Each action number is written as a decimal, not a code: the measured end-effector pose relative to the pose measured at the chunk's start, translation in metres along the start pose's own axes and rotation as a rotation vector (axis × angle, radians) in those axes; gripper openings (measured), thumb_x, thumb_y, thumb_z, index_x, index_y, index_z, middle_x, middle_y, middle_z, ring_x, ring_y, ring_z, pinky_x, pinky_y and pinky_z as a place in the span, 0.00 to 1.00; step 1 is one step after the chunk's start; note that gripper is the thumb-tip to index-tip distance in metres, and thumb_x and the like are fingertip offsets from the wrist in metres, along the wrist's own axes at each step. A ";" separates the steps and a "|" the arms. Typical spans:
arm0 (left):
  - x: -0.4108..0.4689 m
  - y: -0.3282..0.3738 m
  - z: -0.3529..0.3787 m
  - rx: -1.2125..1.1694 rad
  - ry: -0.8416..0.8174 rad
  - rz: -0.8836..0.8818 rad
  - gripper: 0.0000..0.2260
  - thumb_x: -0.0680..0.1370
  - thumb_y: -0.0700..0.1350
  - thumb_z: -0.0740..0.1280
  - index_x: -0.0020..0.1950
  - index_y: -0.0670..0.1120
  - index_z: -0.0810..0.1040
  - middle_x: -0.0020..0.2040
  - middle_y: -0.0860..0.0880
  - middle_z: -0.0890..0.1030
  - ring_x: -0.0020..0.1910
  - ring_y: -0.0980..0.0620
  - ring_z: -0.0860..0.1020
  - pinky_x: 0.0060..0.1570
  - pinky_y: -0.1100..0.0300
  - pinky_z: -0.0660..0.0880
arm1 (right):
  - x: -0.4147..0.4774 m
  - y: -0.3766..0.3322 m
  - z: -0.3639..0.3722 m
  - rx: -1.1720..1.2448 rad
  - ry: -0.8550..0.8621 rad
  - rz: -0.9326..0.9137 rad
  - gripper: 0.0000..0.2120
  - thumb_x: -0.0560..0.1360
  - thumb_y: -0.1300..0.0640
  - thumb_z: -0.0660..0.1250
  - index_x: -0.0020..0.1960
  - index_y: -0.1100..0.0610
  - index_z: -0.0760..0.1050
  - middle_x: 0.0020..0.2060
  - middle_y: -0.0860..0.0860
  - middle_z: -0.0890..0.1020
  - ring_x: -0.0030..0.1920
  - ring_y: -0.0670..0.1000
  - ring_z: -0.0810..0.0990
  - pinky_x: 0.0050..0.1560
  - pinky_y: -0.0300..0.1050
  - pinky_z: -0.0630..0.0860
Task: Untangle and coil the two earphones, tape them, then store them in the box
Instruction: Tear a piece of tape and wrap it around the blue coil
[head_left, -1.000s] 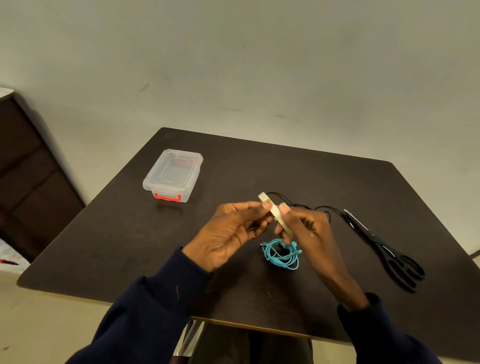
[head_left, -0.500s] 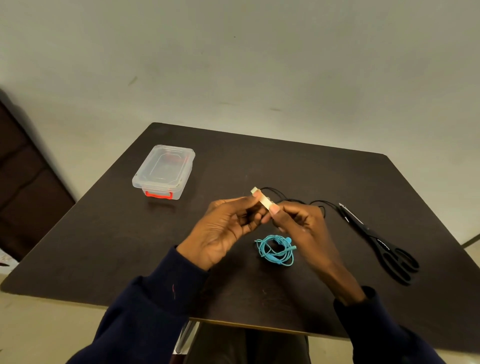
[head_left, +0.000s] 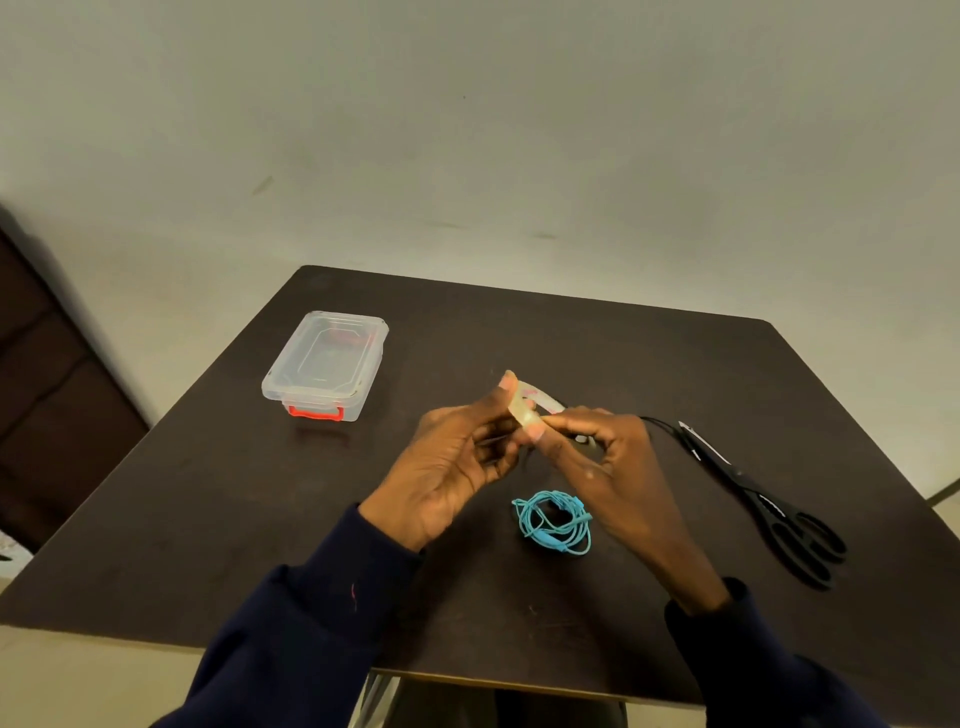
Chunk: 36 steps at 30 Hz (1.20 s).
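Dark-brown table (head_left: 208, 519) seen from above, with both hands raised over its middle. The left hand (head_left: 457, 467) and the right hand (head_left: 613, 467) meet on a short translucent tape strip (head_left: 522, 410). The left thumb and forefinger pinch its far end, and the right thumb and forefinger pinch its near end. The remaining fingers (head_left: 498, 457) of both hands are curled inward, and the strip bows slightly between the two grips.

The blue earphone (head_left: 569, 503) lies coiled on the table just near of the hands, below the right wrist, and neither hand touches it. The black earphone (head_left: 660, 423) is largely hidden behind the right hand. Only a length of its cable shows to the right of the knuckles, running up to the blade tips of the black scissors (head_left: 753, 493). Whether the right hand also holds it cannot be told.

The scissors lie closed along the right side of the table, blades far and handles near. The clear plastic box (head_left: 322, 364) stands at far left, well apart from the hands, with its lid on and its red latch (head_left: 315, 413) facing near. Dark-blue sleeves (head_left: 311, 623) cover both forearms. A dark cabinet (head_left: 47, 389) stands beyond the left table edge.
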<state>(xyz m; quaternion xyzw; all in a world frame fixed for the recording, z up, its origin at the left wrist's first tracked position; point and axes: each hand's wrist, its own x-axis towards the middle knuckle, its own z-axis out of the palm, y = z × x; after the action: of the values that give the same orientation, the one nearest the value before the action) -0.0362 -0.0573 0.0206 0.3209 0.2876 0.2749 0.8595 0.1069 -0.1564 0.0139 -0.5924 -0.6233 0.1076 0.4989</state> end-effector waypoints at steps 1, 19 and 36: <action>-0.001 0.000 0.000 0.037 0.019 0.025 0.13 0.66 0.49 0.77 0.45 0.41 0.87 0.46 0.41 0.84 0.41 0.50 0.81 0.41 0.60 0.78 | 0.002 -0.001 0.003 -0.050 0.008 -0.014 0.10 0.79 0.50 0.69 0.49 0.53 0.87 0.35 0.49 0.85 0.35 0.49 0.79 0.40 0.41 0.73; 0.002 0.017 -0.015 0.078 0.031 -0.068 0.20 0.72 0.51 0.75 0.53 0.36 0.81 0.37 0.43 0.80 0.33 0.51 0.78 0.34 0.60 0.78 | 0.006 -0.008 0.003 0.053 -0.048 0.088 0.13 0.77 0.47 0.66 0.43 0.52 0.84 0.37 0.50 0.83 0.40 0.54 0.80 0.45 0.56 0.75; 0.000 0.018 -0.016 -0.020 0.070 -0.055 0.18 0.74 0.49 0.74 0.52 0.34 0.80 0.49 0.36 0.80 0.38 0.47 0.79 0.32 0.61 0.81 | 0.007 -0.016 0.013 0.066 -0.132 0.110 0.12 0.79 0.61 0.63 0.47 0.57 0.86 0.39 0.40 0.83 0.41 0.40 0.80 0.42 0.29 0.70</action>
<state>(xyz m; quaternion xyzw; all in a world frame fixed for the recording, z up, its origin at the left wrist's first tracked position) -0.0519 -0.0392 0.0227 0.2944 0.3234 0.2652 0.8593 0.0886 -0.1493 0.0227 -0.6008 -0.6173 0.1940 0.4694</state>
